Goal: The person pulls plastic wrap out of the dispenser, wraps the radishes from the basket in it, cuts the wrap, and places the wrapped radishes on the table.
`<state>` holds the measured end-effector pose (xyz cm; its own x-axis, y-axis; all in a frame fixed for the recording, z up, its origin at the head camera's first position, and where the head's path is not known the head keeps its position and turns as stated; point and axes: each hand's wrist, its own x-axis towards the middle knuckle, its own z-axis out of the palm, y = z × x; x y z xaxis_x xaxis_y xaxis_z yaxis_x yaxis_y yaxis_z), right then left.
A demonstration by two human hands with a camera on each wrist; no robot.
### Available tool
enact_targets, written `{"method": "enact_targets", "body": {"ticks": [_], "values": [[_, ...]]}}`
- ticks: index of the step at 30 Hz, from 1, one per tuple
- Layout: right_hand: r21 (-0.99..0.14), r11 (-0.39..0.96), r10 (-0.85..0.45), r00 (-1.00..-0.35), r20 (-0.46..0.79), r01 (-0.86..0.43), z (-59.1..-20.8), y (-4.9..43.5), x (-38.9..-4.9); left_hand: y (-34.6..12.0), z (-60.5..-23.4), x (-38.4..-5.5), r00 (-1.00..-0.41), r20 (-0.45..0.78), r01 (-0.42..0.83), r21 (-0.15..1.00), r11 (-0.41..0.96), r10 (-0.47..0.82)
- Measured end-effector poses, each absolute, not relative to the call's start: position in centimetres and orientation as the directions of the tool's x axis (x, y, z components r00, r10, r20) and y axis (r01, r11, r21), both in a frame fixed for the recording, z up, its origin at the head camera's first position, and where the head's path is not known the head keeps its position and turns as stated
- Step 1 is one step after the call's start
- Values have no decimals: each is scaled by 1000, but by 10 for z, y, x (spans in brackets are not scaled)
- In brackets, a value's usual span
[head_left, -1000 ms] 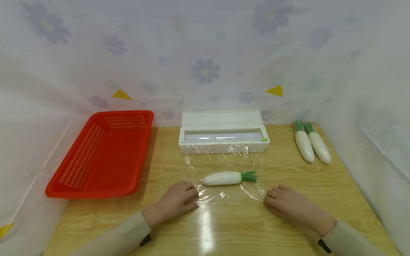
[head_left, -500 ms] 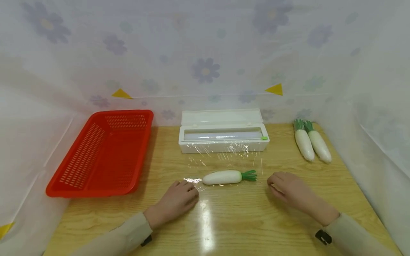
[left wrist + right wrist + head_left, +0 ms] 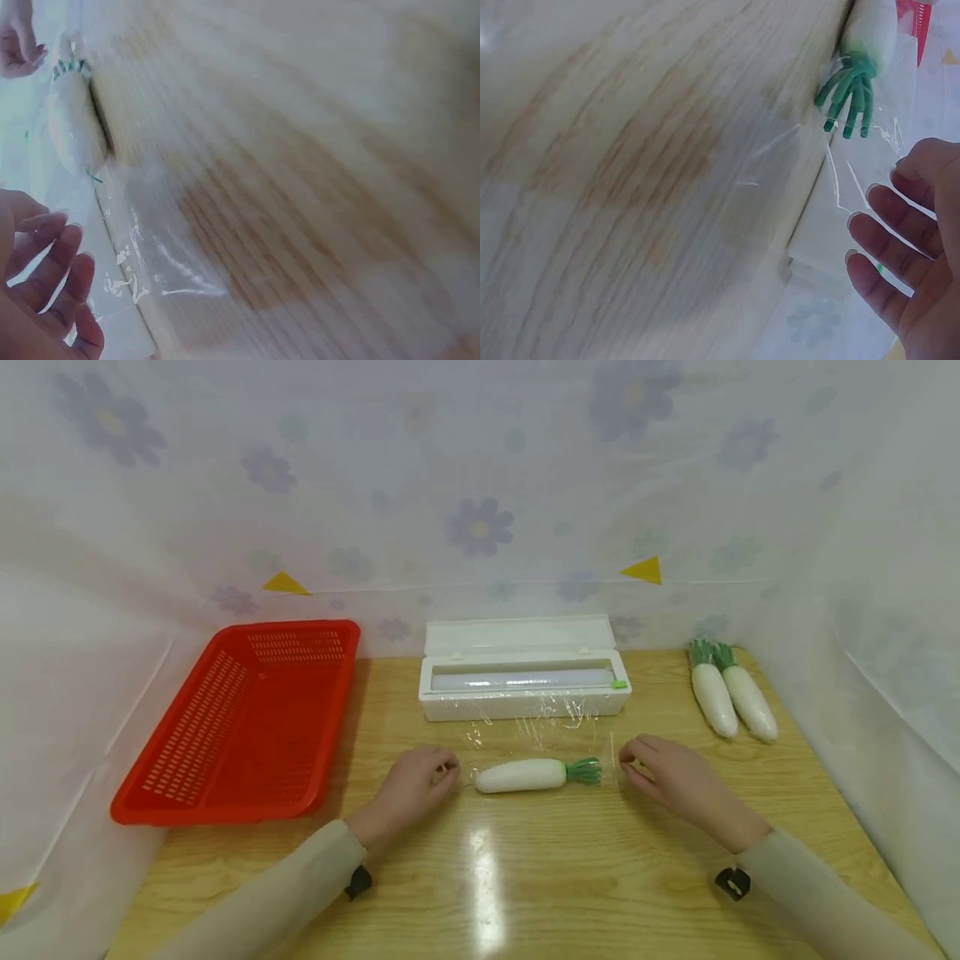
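A white radish [image 3: 521, 776] with green stalks lies crosswise on the table, clear cling film [image 3: 540, 737] around it. The film runs from the front of an open white dispenser box [image 3: 525, 703], where a roll [image 3: 525, 680] sits inside. Left of the radish's tip, my left hand [image 3: 414, 787] pinches the film between thumb and forefinger, other fingers loosely bent, as the left wrist view shows. By the green stalks, my right hand [image 3: 686, 785] pinches the film's other side with thumb and forefinger. In the right wrist view, film creases lead from the stalks [image 3: 851, 94] toward those fingertips.
A red plastic basket [image 3: 318, 777] stands at the left. Two more white radishes [image 3: 738, 702] lie side by side at the back right. A green slider [image 3: 619, 685] sits on the box's right end. Flowered white sheeting [image 3: 480, 477] encloses the table.
Both hands have moved away from me, from the film's near corners to beside the radish. The film's near edge, earlier flat in front of the radish, has come up over it.
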<state>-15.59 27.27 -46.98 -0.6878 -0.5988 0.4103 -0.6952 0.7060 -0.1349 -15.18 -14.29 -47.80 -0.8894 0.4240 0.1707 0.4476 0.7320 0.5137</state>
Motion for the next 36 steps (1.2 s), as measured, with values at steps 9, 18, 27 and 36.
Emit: {"method": "enact_targets", "body": {"ticks": [9,18,27,36], "values": [[-223,770,-525,-792,312,-598,-480,267,-170,-137,-484,-161,-934,73,323,591,739,350],[-397,814,-410,-904,125,-424,-479,274,-174,-142,-490,-158,-956,70,275,560,782,286],[-403,772,-368,-862,348,-492,-476,269,-165,-128,-483,-149,-915,260,397,438,806,309],[-52,615,-709,-580,401,-787,-476,217,-144,-84,-478,-137,-751,288,654,198,730,595]]}}
